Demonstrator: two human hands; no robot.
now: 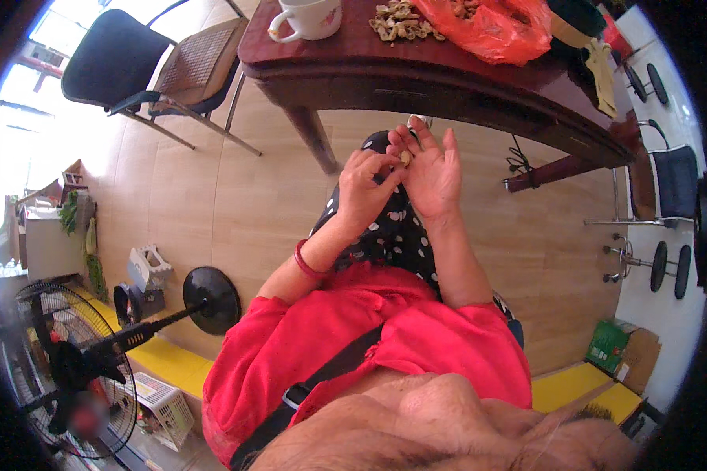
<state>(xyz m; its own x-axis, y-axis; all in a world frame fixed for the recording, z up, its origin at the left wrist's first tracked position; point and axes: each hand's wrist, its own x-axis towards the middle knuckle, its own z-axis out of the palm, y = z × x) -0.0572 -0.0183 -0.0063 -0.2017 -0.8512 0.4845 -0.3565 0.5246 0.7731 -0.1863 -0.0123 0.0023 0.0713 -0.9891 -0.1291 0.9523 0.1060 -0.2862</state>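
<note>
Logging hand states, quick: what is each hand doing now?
Left hand: pinched shut on the peanut.
Right hand: open, fingers spread, touching the peanut.

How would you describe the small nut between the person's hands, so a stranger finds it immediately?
Start at the dark red wooden table and look just below its front edge, above the person's lap. There the left hand and right hand meet around a small pale peanut; unlike the pile on the table, it is alone.

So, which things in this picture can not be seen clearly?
- Head view: the small pale piece between the left hand and right hand is too small to identify; fingers cover part of it.
- The white cup is cut off by the top edge.
- The orange plastic bag hides part of the shell pile.
- The floor fan is partly blurred.
</note>
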